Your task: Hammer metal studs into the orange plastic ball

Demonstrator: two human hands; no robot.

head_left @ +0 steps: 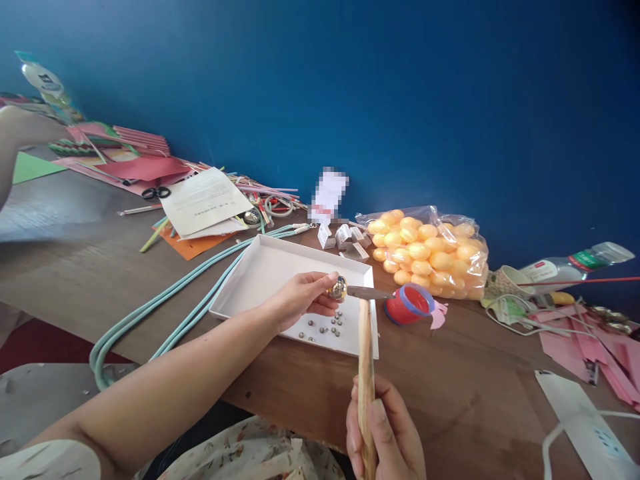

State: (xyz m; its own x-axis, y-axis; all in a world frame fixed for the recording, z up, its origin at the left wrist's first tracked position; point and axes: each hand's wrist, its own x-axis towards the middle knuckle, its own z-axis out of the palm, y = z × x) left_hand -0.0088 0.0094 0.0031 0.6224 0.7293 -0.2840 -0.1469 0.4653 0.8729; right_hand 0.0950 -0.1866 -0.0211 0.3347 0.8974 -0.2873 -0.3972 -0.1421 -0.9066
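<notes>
Between the thumb and fingers of my left hand is a shiny round metal bell or ball. My right hand is wrapped round the wooden handle of a hammer, which stands upright. Its narrow dark metal head lies sideways close to the ball; whether they touch I cannot tell. Below my left hand is a shallow white box tray, with several small silvery balls scattered in it. Just right of the hammer head stands a red cup-like item with a blue rim and a pink piece attached.
A clear bag of yellow-orange balls lies behind the tray. Light-blue cords loop at its left. Papers and black-handled scissors lie farther left, near another person's arm. At right are a bottle and power strip.
</notes>
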